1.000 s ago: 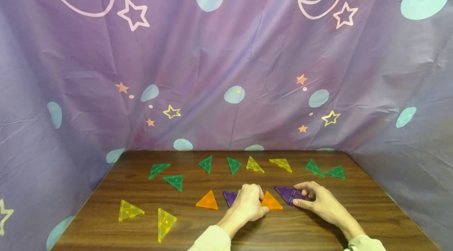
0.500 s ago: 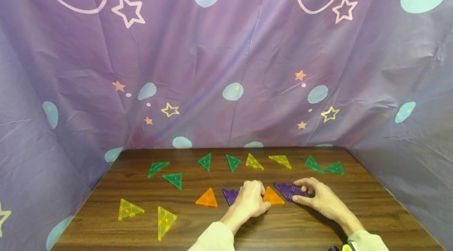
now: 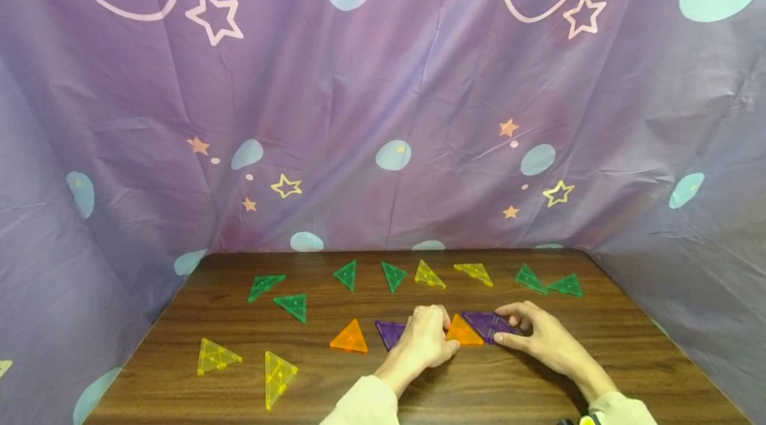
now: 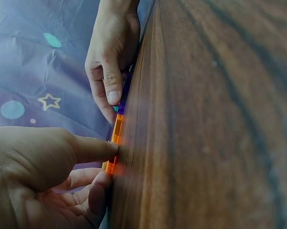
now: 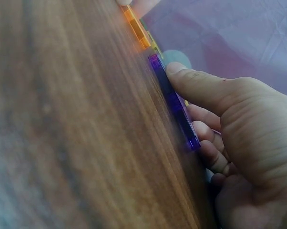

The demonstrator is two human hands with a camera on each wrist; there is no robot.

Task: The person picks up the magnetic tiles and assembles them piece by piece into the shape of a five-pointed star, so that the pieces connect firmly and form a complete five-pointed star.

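My left hand [image 3: 423,338] pinches an orange translucent triangle magnetic tile [image 3: 465,332] flat on the table, thumb on its near edge. Right beside it lie purple triangle tiles [image 3: 483,325], with a seam showing between two of them. My right hand [image 3: 541,338] holds the right-hand purple one between thumb and fingers, which partly cover it. In the head view, the orange tile's slanted right edge lies along the purple one's left edge. Another purple triangle tile [image 3: 387,333] is partly hidden behind my left hand. In the right wrist view, the purple tile [image 5: 174,102] lies edge-on under the thumb.
A second orange triangle tile [image 3: 350,337] lies to the left. Two yellow tiles [image 3: 278,378] are at the front left. Along the back lie several green tiles [image 3: 291,306] and two more yellow tiles [image 3: 428,275]. A patterned purple cloth [image 3: 383,92] hangs behind the wooden table [image 3: 497,398].
My left hand has slid the orange tile slightly right, narrowing the gap to the purple tiles. The right hand keeps its hold, almost in place. The head view has shifted a little.
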